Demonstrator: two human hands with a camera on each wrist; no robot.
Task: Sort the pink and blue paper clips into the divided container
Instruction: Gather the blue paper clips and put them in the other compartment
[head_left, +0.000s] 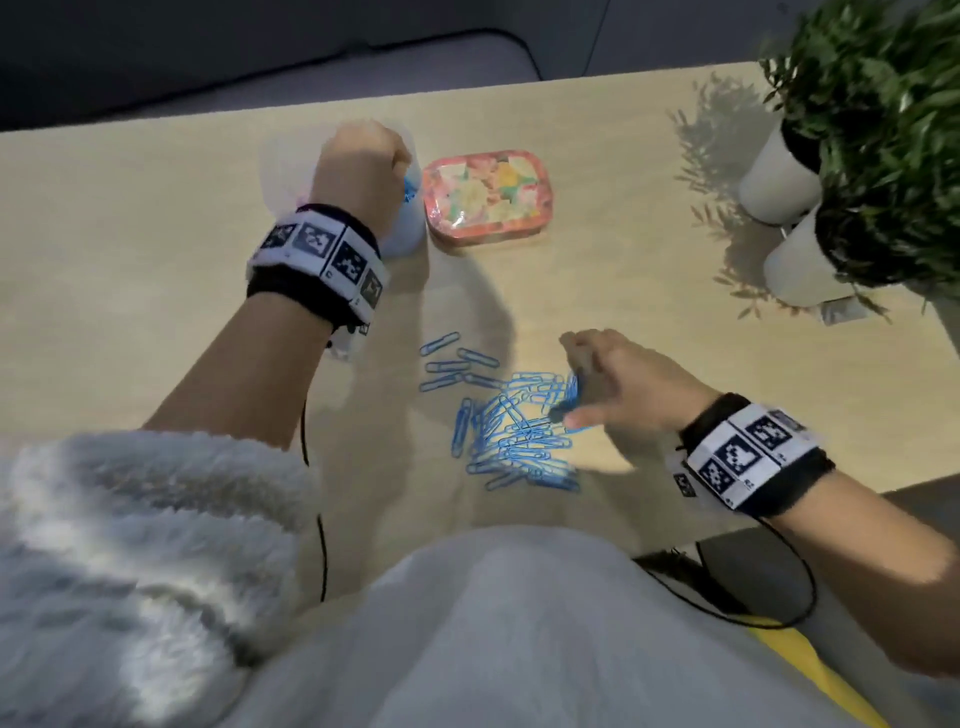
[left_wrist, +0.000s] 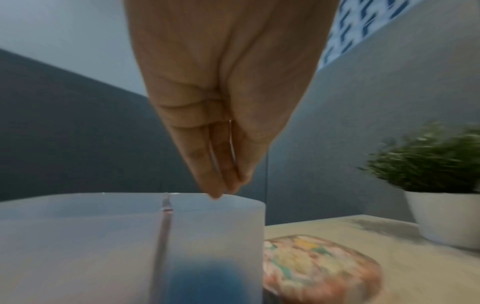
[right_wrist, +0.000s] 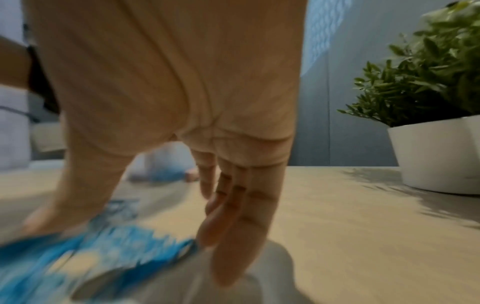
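Hands: left hand fingers straight over frosted plastic container; right hand splayed on wiry blue clips.

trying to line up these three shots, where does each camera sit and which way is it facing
Head: worn on the head, looking down at the light wooden table, the loose blue paper clips, both forearms and a fluffy white sleeve.
Left wrist: looks along the left hand, fingertips over the frosted translucent divided container.
Right wrist: looks along the right hand, fingers down at the clips.
Shared: the floral rounded tin appears in head and left wrist views; the white-potted green plants in all three.
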